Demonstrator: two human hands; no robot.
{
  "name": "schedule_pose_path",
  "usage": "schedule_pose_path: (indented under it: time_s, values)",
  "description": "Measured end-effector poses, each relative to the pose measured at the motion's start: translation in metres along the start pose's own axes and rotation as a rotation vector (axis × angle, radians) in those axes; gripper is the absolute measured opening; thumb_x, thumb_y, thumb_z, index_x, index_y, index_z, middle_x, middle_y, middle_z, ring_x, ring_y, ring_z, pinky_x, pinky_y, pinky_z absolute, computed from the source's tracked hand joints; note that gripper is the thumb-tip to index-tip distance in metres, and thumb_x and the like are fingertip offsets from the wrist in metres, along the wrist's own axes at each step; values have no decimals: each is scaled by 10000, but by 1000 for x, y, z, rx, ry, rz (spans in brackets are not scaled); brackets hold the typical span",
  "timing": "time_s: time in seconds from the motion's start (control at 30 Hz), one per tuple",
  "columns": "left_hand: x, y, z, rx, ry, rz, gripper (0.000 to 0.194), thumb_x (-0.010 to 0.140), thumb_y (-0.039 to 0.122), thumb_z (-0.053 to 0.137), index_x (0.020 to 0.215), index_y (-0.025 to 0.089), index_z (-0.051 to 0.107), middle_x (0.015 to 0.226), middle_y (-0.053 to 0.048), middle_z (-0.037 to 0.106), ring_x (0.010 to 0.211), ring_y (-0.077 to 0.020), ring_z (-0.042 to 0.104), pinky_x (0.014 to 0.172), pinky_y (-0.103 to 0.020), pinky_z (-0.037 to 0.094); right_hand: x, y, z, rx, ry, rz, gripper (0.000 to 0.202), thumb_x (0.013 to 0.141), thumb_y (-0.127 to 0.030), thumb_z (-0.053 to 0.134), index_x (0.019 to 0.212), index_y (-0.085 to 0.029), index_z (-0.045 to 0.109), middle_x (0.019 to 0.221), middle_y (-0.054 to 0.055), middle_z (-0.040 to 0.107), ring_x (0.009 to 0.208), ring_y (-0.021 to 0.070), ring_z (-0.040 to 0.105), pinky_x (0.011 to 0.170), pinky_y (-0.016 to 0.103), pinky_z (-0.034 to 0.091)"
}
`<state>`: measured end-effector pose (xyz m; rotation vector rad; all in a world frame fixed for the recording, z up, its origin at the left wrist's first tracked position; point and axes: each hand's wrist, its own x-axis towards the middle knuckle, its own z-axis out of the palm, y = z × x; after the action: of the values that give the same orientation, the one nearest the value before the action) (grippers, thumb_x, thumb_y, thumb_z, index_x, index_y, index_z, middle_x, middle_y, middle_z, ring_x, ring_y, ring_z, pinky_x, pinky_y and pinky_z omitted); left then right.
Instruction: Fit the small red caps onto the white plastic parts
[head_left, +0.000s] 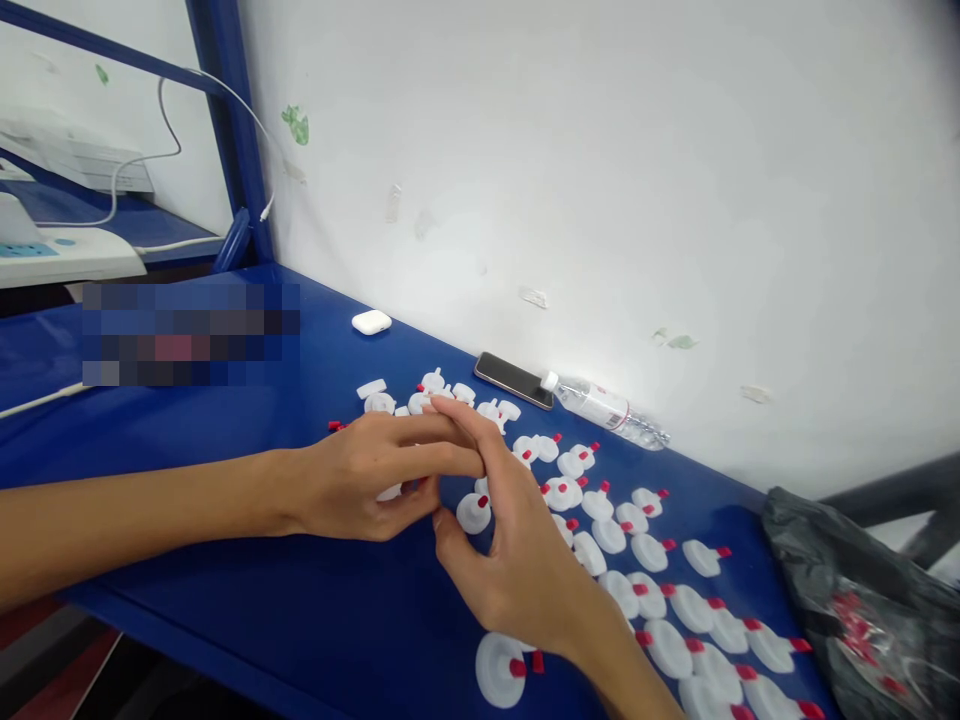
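Observation:
My left hand [375,470] comes in from the left over the blue table [285,620]. Its fingers curl toward the thumb, closed, and whatever lies between them is hidden. Coming from the lower right, my right hand [517,560] meets it fingertip to fingertip, index finger reaching over and thumb bent in below. Anything it holds is covered too. Round translucent white plastic lids with short spouts lie around both hands. One lid [474,512] with a red tip sits just behind the right thumb, and a red-tipped lid [501,670] lies below the right hand.
Many red-tipped lids [669,648] spread to the right. A phone [514,380], a clear bottle [607,408] and a white earphone case [372,322] lie along the wall. A black bag [810,530] with red pieces stands at the right edge. A power strip [75,255] is at left.

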<state>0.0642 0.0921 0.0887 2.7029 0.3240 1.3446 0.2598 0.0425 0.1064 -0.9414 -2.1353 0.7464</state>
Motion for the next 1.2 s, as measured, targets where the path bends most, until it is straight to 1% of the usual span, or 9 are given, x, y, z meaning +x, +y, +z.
schedule_pose_path:
  time_s: [0.13, 0.27, 0.37, 0.63, 0.87, 0.97, 1.03, 1.13, 1.2]
  values:
    - [-1, -2, 2, 18, -12, 5, 441, 811, -70, 474, 1124, 160, 682, 1069, -95, 730, 854, -130, 724, 679, -165, 575, 0, 1, 1, -17, 9, -17, 842, 847, -76, 567, 1573, -403, 295, 1602, -80, 460, 1476, 199, 454, 1267, 377, 388]
    - [0, -3, 1, 25, -13, 22, 444, 800, -77, 473, 1111, 156, 687, 1042, -93, 721, 890, -129, 729, 744, -147, 587, 1, 1, 1, -27, 16, -16, 844, 846, -71, 560, 1573, -404, 291, 1599, -54, 472, 1462, 232, 478, 1247, 429, 419]
    - [2, -2, 0, 20, -21, 20, 452, 797, -84, 472, 1111, 160, 686, 1024, -87, 714, 895, -127, 728, 765, -149, 592, 2, 0, 1, -19, 19, -28, 839, 841, -62, 567, 1566, -393, 306, 1591, -42, 487, 1454, 233, 489, 1240, 419, 429]
    - [1, -2, -3, 25, -70, 3, 424, 818, -74, 459, 1070, 197, 664, 1031, -71, 696, 876, -118, 717, 744, -153, 592, 2, 0, 1, -20, 15, -20, 829, 854, -69, 571, 1576, -375, 301, 1589, -38, 487, 1443, 214, 496, 1232, 386, 436]
    - [-2, -4, 0, 47, -88, 5, 368, 841, -57, 456, 1027, 191, 654, 1030, -81, 685, 872, -123, 709, 711, -171, 580, 2, 0, 1, -27, 16, -15, 822, 856, -61, 556, 1582, -346, 298, 1584, -4, 497, 1427, 234, 512, 1214, 420, 446]
    - [-3, -3, 1, 73, -89, -38, 370, 873, -32, 463, 1100, 185, 659, 1085, -90, 707, 944, -145, 729, 751, -190, 586, 2, 2, 1, -45, 50, 0, 753, 901, -75, 526, 1574, -342, 323, 1595, 0, 489, 1446, 238, 492, 1219, 445, 432]
    - [-2, -3, 2, 91, -59, -65, 360, 910, -1, 481, 1168, 189, 644, 1139, -86, 723, 970, -145, 737, 774, -191, 586, 3, 4, 2, -68, 89, 32, 668, 956, -122, 505, 1561, -358, 348, 1593, -5, 496, 1436, 241, 504, 1203, 465, 443]
    - [-1, -3, 2, 134, -2, -114, 314, 945, 42, 508, 1184, 206, 630, 1088, -52, 740, 783, -101, 718, 681, -175, 557, 4, 7, 3, -77, 157, 85, 541, 1006, -193, 498, 1516, -357, 422, 1535, 16, 561, 1316, 253, 606, 1095, 476, 525]
    - [-1, -3, 3, 154, 15, -144, 308, 961, 53, 512, 1201, 213, 622, 1031, -36, 740, 733, -92, 693, 663, -175, 535, 5, 8, 4, -70, 193, 115, 468, 1019, -214, 494, 1473, -329, 478, 1475, 40, 611, 1201, 247, 667, 981, 448, 576]
